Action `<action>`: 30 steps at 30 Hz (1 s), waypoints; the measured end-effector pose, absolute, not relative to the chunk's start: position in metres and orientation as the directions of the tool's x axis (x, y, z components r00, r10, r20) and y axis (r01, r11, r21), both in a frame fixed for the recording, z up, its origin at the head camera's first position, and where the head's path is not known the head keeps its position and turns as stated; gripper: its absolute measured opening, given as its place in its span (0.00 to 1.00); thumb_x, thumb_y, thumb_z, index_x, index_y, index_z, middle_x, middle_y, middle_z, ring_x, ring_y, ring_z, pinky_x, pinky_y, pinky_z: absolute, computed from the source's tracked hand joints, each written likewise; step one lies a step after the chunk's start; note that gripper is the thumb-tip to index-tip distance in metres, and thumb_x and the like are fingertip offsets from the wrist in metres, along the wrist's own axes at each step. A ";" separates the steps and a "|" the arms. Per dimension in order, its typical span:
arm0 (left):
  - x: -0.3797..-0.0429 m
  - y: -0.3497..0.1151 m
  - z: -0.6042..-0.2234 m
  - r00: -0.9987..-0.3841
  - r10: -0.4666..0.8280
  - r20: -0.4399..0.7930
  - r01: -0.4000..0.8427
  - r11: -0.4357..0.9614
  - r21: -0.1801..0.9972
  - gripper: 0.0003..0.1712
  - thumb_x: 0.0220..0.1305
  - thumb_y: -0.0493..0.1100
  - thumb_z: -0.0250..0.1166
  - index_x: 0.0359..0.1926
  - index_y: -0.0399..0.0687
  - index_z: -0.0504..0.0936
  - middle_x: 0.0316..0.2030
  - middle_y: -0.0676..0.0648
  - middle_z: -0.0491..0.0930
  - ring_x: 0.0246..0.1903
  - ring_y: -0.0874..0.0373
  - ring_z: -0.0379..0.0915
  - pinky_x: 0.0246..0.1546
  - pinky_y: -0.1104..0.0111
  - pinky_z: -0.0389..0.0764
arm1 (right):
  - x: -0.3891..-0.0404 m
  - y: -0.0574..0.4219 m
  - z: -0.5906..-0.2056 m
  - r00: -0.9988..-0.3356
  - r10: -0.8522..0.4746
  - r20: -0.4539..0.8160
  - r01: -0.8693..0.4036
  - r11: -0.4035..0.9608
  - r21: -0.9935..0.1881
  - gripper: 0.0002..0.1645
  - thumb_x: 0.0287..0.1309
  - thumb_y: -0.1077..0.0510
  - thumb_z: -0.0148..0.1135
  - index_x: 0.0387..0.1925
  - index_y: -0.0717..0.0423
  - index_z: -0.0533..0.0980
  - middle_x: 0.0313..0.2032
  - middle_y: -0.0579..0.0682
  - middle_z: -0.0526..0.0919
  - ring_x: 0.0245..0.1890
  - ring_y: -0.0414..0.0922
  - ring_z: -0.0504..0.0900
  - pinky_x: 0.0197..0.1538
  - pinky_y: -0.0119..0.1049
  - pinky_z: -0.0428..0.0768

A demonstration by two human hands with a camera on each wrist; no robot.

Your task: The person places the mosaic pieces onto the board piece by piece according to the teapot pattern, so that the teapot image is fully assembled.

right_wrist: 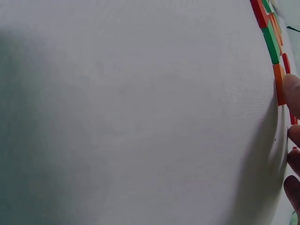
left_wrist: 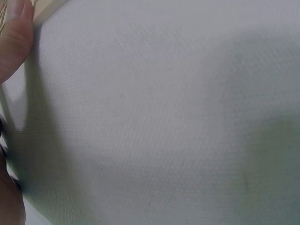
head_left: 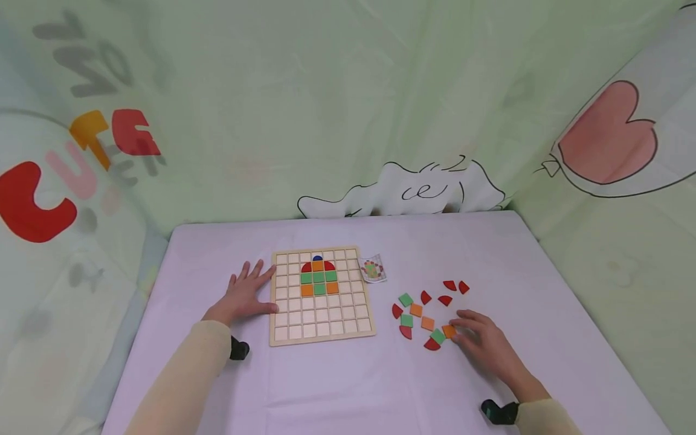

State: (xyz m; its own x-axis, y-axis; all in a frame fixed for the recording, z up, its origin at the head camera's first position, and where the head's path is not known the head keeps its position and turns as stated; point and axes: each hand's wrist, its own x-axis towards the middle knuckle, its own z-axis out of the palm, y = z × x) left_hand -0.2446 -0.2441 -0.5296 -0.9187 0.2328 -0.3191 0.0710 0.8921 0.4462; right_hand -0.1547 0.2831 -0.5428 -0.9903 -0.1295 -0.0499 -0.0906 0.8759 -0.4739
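My left hand [head_left: 244,293] lies with spread fingers at the left edge of a wooden grid board [head_left: 323,338], its thumb and index fingertip right at the frame. On the board, orange, green, red and blue pieces form a compact figure in the upper middle. At the right, my right hand [head_left: 486,344] pinches an orange square tile [head_left: 448,331] between thumb and fingertips; in the right wrist view the thumb overlaps that tile [right_wrist: 279,86]. A green square tile [head_left: 437,336] and a red quarter-circle piece [head_left: 432,344] lie just beside it.
More loose pieces, including a green tile [head_left: 406,299], an orange tile [head_left: 428,324] and a red quarter-circle [head_left: 464,287], are scattered right of the board. A small picture card [head_left: 373,269] touches the board's right edge. A pale cloth [head_left: 326,393] covers the table; printed curtains [head_left: 326,109] surround it.
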 end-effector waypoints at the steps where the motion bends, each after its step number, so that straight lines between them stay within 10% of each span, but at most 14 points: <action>1: -0.245 -0.244 -0.530 -0.919 0.233 -0.319 0.072 0.892 0.446 0.62 0.55 0.62 0.75 0.81 0.50 0.51 0.82 0.34 0.39 0.80 0.30 0.26 0.75 0.32 0.35 | -0.154 0.283 -0.544 -0.990 -0.132 -0.045 -0.095 0.875 -0.474 0.20 0.59 0.60 0.72 0.53 0.60 0.83 0.64 0.67 0.75 0.67 0.68 0.67 0.63 0.68 0.73; 30: -0.246 -0.246 -0.530 -0.912 0.247 -0.328 0.079 0.889 0.450 0.61 0.56 0.62 0.74 0.82 0.50 0.51 0.82 0.34 0.38 0.80 0.30 0.24 0.75 0.32 0.34 | -0.154 0.265 -0.542 -0.994 -0.110 -0.009 -0.092 0.870 -0.485 0.20 0.57 0.61 0.74 0.51 0.60 0.83 0.67 0.66 0.70 0.69 0.67 0.63 0.61 0.64 0.78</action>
